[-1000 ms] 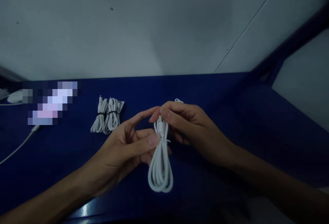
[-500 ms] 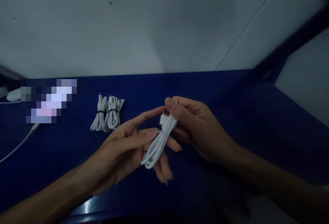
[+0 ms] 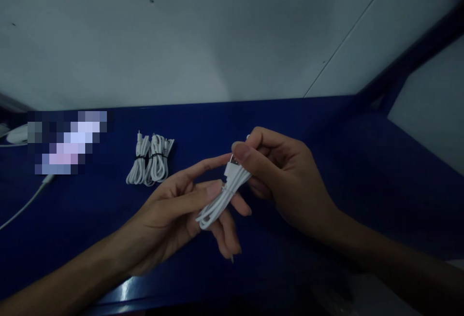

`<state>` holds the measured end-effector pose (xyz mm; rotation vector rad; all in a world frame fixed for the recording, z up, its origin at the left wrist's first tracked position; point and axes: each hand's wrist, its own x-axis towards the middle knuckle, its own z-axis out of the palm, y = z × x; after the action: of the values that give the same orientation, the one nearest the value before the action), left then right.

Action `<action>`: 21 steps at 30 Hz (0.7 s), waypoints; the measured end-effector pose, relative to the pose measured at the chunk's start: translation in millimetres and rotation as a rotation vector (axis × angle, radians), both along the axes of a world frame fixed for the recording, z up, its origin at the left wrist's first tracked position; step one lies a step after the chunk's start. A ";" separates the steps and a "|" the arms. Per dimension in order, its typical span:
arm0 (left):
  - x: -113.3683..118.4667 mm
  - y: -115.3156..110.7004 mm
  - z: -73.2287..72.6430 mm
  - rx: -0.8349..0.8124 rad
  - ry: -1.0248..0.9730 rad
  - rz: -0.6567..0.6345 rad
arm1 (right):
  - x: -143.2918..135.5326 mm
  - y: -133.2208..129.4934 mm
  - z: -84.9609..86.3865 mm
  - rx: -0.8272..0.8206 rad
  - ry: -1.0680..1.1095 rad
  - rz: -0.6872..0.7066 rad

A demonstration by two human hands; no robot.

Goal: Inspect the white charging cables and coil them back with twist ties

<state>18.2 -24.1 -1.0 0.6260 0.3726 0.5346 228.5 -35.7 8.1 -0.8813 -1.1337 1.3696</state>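
Between my two hands is a white USB cable (image 3: pixel 217 205), coiled into a long bundle with a tie around its middle. My left hand (image 3: pixel 181 205) pinches the bundle near the tie, thumb on top and fingers beneath, its index finger stretched toward the plug. At the bundle's upper end, my right hand (image 3: pixel 279 171) grips the loops with thumb and fingers. The metal USB plug (image 3: pixel 234 159) shows beside the right thumb; its tip is partly covered. Left of my hands lie several coiled white cables (image 3: pixel 150 159) with black ties, side by side on the blue table (image 3: pixel 203 127).
A pixelated bright object (image 3: pixel 74 142) lies at the left of the table, with a white cord (image 3: pixel 31 200) running from it. Near the left edge is a white rounded item (image 3: pixel 17 135). A pale wall (image 3: pixel 181 40) rises behind the table.
My right hand has shifted slightly up and to the right along the bundle, and a small white tip now shows above its fingers. My left hand keeps its hold.
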 end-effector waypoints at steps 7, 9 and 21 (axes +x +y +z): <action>4.4 0.2 4.2 -0.013 0.046 0.014 | 0.4 -2.0 2.5 0.004 -0.077 -0.039; 4.7 0.4 4.4 -0.019 0.053 0.016 | 0.8 -1.8 1.6 -0.001 -0.073 -0.029; 1.1 3.5 -3.0 -0.062 0.026 -0.057 | 4.4 2.5 -9.5 -0.187 0.109 0.221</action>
<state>19.3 -20.6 -4.0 0.5828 0.3932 0.4589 232.8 -33.1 -1.4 -0.8203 -1.0542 1.7069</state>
